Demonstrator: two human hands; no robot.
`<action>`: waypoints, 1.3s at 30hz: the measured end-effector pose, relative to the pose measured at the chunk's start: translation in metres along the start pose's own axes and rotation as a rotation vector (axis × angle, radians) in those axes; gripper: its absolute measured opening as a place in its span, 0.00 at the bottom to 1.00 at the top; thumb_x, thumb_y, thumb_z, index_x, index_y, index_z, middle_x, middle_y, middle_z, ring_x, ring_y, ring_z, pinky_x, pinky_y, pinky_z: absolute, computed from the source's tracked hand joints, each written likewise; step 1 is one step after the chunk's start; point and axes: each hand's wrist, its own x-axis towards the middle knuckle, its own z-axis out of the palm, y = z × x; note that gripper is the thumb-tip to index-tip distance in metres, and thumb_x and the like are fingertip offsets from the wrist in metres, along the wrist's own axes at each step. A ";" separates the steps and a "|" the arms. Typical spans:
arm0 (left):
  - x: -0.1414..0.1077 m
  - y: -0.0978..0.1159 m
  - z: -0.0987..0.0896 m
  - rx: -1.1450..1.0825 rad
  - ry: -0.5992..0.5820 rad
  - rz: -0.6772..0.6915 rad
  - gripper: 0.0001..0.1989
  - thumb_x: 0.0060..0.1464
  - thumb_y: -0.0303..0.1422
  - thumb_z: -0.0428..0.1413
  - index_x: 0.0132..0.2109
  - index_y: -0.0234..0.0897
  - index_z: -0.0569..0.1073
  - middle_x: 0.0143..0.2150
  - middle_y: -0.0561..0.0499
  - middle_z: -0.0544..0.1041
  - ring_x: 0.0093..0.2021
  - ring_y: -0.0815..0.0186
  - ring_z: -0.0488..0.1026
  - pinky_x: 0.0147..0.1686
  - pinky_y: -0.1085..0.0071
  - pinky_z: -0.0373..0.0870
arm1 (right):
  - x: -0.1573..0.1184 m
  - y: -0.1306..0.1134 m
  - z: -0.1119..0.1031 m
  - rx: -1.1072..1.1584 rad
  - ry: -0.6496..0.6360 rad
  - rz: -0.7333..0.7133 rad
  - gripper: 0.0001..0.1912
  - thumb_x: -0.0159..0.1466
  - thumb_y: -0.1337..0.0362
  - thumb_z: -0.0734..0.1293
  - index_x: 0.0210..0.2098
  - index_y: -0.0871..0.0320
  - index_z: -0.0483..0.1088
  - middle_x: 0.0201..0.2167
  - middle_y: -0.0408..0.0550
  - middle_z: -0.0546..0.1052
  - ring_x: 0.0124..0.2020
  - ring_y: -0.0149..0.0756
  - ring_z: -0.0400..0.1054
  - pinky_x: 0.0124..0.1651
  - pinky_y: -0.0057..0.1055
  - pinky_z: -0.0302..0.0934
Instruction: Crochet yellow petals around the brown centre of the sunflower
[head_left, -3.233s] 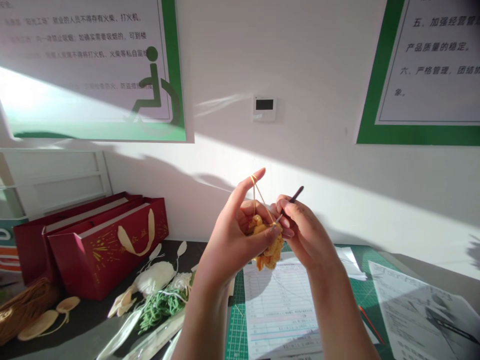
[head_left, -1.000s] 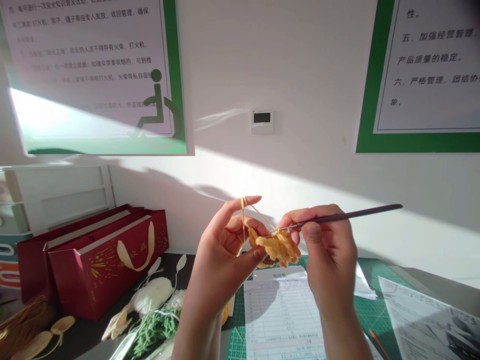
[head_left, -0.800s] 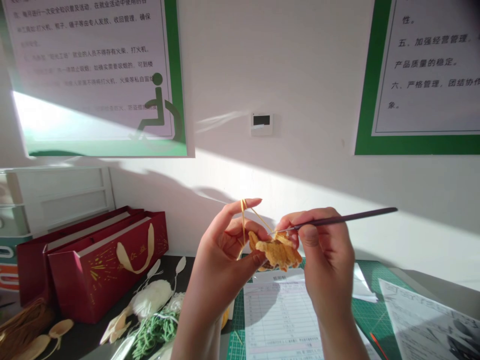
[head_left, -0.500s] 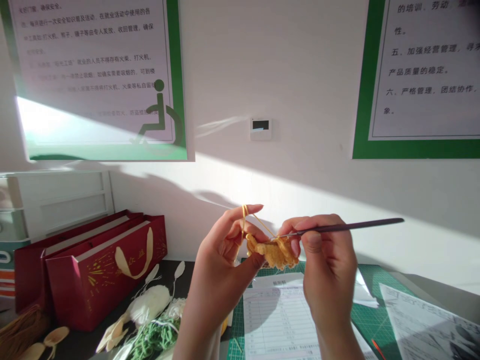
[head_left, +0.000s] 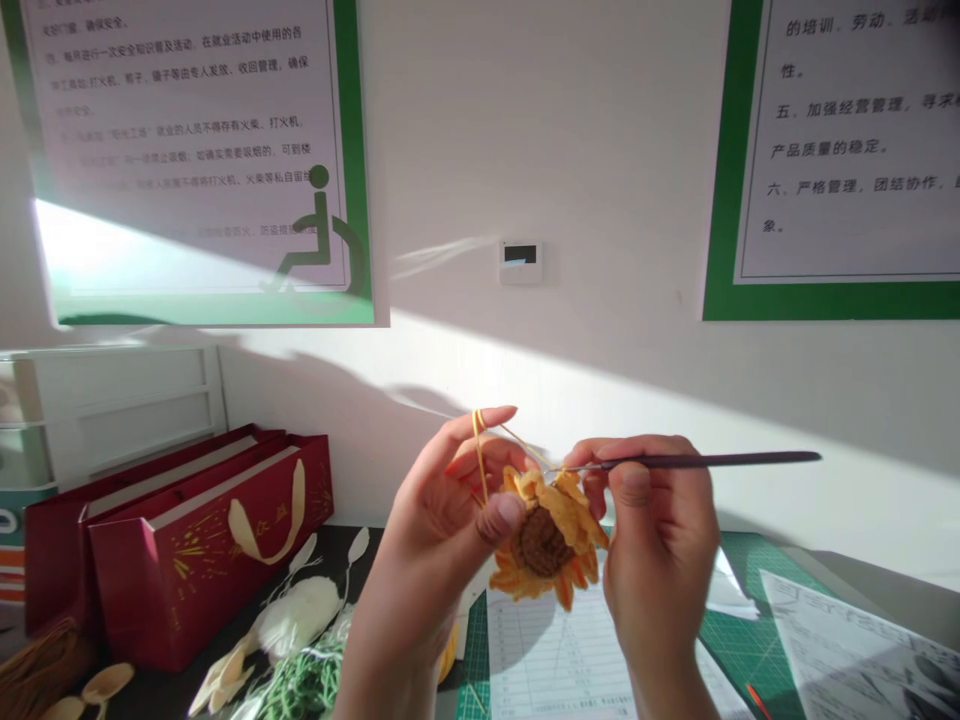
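Observation:
My left hand (head_left: 457,520) pinches the edge of a crocheted sunflower (head_left: 544,545) between thumb and fingers. The flower has yellow petals and a brown centre that faces me. Yellow yarn (head_left: 480,455) loops round my raised left index finger and runs down to the top petals. In my right hand (head_left: 664,530) is a crochet hook (head_left: 720,460) with a dark handle, held level. Its thin metal tip meets the yarn at the flower's upper edge, where the stitch itself is too small to make out.
Red gift bags (head_left: 217,550) stand at the left beside white drawers (head_left: 142,390). White yarn (head_left: 300,617), green yarn (head_left: 296,685) and crocheted pieces lie before them. Printed sheets (head_left: 551,640) rest on a green cutting mat (head_left: 750,560). The wall (head_left: 600,350) rises close behind.
The sunflower has turned from nearly edge-on so that its brown centre now shows. My left thumb has shifted onto its face, and the hook has moved slightly right and levelled out.

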 end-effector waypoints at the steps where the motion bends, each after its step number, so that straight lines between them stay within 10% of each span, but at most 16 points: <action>1: 0.000 -0.001 0.001 0.001 0.020 -0.002 0.26 0.55 0.25 0.68 0.59 0.45 0.77 0.43 0.48 0.78 0.41 0.63 0.76 0.39 0.72 0.77 | -0.001 0.000 0.001 -0.010 0.015 -0.006 0.05 0.72 0.64 0.65 0.38 0.54 0.71 0.32 0.43 0.80 0.22 0.26 0.68 0.25 0.26 0.63; 12: -0.001 -0.003 0.011 0.100 0.243 0.088 0.27 0.42 0.14 0.68 0.45 0.48 0.85 0.21 0.59 0.78 0.28 0.68 0.74 0.36 0.73 0.78 | -0.002 0.001 0.007 0.033 -0.028 -0.048 0.06 0.72 0.67 0.64 0.39 0.53 0.71 0.33 0.43 0.79 0.26 0.28 0.70 0.29 0.27 0.65; 17: -0.002 0.004 0.017 -0.005 0.125 -0.037 0.25 0.42 0.16 0.70 0.45 0.46 0.85 0.16 0.60 0.75 0.25 0.68 0.67 0.34 0.70 0.75 | 0.001 0.002 0.004 0.086 -0.091 -0.095 0.06 0.73 0.66 0.63 0.40 0.52 0.70 0.34 0.43 0.77 0.37 0.35 0.75 0.42 0.35 0.70; 25: -0.003 -0.002 0.019 0.097 0.195 0.092 0.24 0.48 0.20 0.70 0.50 0.49 0.83 0.26 0.57 0.78 0.31 0.65 0.72 0.35 0.69 0.74 | -0.003 0.011 0.006 -0.017 0.027 -0.137 0.05 0.72 0.67 0.63 0.42 0.53 0.70 0.36 0.45 0.78 0.36 0.35 0.76 0.36 0.33 0.71; 32: 0.001 0.002 0.007 -0.084 0.171 -0.063 0.19 0.61 0.27 0.64 0.59 0.39 0.79 0.36 0.47 0.85 0.37 0.68 0.76 0.41 0.76 0.73 | -0.002 0.017 0.005 -0.039 0.020 -0.194 0.07 0.72 0.70 0.63 0.42 0.53 0.71 0.35 0.44 0.77 0.36 0.34 0.75 0.37 0.33 0.69; 39: 0.002 0.004 0.004 -0.099 0.098 -0.236 0.38 0.50 0.28 0.72 0.67 0.39 0.69 0.36 0.49 0.81 0.34 0.66 0.74 0.35 0.71 0.73 | -0.008 0.019 0.007 -0.033 -0.049 -0.242 0.11 0.71 0.73 0.62 0.45 0.53 0.72 0.37 0.45 0.78 0.39 0.36 0.75 0.40 0.36 0.69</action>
